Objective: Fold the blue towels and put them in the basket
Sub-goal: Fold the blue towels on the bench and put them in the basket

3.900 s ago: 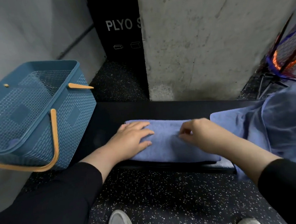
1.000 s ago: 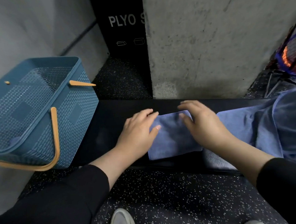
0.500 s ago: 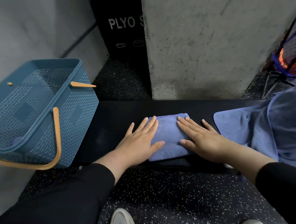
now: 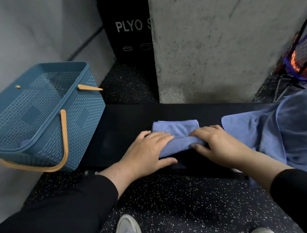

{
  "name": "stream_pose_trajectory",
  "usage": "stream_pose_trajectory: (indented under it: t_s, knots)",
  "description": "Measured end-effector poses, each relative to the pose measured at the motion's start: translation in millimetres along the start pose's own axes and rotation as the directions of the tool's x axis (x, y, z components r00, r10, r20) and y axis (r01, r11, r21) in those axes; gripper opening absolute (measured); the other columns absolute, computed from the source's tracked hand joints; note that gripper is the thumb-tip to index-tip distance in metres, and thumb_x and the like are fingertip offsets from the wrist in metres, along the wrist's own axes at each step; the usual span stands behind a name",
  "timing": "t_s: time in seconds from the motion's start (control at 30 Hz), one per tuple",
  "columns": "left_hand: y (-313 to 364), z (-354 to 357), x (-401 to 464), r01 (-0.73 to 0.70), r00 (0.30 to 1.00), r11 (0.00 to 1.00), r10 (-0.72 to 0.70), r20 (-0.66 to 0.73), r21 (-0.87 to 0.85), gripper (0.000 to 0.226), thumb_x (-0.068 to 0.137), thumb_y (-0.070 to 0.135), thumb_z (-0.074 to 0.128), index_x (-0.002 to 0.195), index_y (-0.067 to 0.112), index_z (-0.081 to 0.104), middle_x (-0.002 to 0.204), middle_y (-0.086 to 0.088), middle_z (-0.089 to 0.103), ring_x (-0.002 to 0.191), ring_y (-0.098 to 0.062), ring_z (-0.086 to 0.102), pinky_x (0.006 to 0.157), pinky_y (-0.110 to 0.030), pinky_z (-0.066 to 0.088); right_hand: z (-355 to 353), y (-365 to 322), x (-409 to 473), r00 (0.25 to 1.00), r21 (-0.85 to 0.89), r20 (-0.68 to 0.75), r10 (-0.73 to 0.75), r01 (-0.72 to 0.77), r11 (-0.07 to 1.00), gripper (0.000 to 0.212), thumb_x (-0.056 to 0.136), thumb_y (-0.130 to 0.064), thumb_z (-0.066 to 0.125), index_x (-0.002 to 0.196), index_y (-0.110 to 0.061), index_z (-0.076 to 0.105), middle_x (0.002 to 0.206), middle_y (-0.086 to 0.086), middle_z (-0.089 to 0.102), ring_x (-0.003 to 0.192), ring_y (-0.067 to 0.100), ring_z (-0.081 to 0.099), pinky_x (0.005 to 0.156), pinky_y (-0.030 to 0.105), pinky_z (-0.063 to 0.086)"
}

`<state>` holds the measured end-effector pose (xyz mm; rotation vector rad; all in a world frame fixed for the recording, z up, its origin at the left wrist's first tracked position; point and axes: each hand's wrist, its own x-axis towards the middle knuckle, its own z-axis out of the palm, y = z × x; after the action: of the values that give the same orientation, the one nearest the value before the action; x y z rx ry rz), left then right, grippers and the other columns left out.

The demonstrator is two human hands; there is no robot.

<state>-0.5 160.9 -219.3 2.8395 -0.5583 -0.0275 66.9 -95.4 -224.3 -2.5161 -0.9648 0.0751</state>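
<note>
the folded blue towel lies on the black bench, at about twelve o'clock from the person and between both hands. the left hand has its fingers curled over the towel's near-left edge with the thumb underneath along the bench front, so it grips that edge. the right hand does the same at the near-right edge, fingers over the top, thumb tucked under, and the near edge is lifted into a roll between them while the far half lies flat.

the blue plastic basket stands at about ten o'clock, on the left end of the bench, tilted in this wide view, its orange handle hanging down the near side; whether it already holds anything is hard to tell. a pile of unfolded blue towels lies at two to three o'clock, just beside the right hand.

the towel looks like thin microfibre: light, soft and floppy, likely to sag and unfold if taken by one corner. i judge the safest hold is the one in hand, both near corners pinched through all layers, or a flat palm slid under the bundle with the other on top for the carry to the basket. it should not slip much on the bench.
</note>
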Motion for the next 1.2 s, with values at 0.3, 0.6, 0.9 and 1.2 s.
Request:
stream_pose_trajectory:
  t_s: [0.3, 0.6, 0.9, 1.2]
  knots:
    - [-8, -12, 6, 0.165, 0.979, 0.907, -0.197, -0.045, -0.388, 0.019, 0.084, 0.035, 0.066, 0.103, 0.036, 0.063, 0.096, 0.019, 0.067, 0.091, -0.004, 0.062, 0.084, -0.033, 0.050, -12, -12, 2, 0.995, 0.033, 0.049, 0.083, -0.085, 0.996, 0.023, 0.089, -0.057, 0.058, 0.098, -0.037, 0.050, 0.075, -0.023, 0.055, 0.078, 0.005, 0.055, 0.081, 0.029, 0.037]
    - [-22, -11, 28, 0.287, 0.915, 0.739, -0.401, -0.054, -0.610, 0.019, 0.089, 0.035, 0.072, 0.106, 0.033, 0.065, 0.100, 0.018, 0.069, 0.096, 0.002, 0.063, 0.085, -0.022, 0.049, -9, -4, 27, 0.940, 0.253, -0.032, 0.339, -0.320, 0.913, 0.020, 0.091, -0.043, 0.066, 0.104, -0.035, 0.054, 0.092, -0.015, 0.063, 0.084, 0.004, 0.059, 0.072, 0.025, 0.044]
    - [-25, 2, 43, 0.318, 0.943, 0.876, -0.332, 0.025, -0.363, 0.040, 0.103, 0.039, 0.050, 0.141, 0.027, 0.058, 0.143, 0.005, 0.059, 0.139, -0.011, 0.045, 0.117, -0.038, 0.031, 9, 0, 38, 0.964, -0.055, 0.031, 0.264, -0.262, 0.963, 0.035, 0.105, -0.038, 0.036, 0.132, -0.034, 0.058, 0.133, -0.015, 0.059, 0.123, 0.015, 0.049, 0.097, 0.041, 0.037]
    - [-16, -17, 43, 0.286, 0.949, 0.945, -0.256, 0.187, -0.159, 0.045, 0.104, 0.044, 0.045, 0.147, 0.031, 0.046, 0.132, 0.008, 0.054, 0.128, -0.013, 0.041, 0.111, -0.037, 0.027, -14, -6, 40, 0.939, -0.086, 0.280, 0.198, -0.181, 0.980, 0.072, 0.087, -0.067, 0.055, 0.147, -0.029, 0.045, 0.132, -0.009, 0.054, 0.127, 0.017, 0.049, 0.106, 0.039, 0.039]
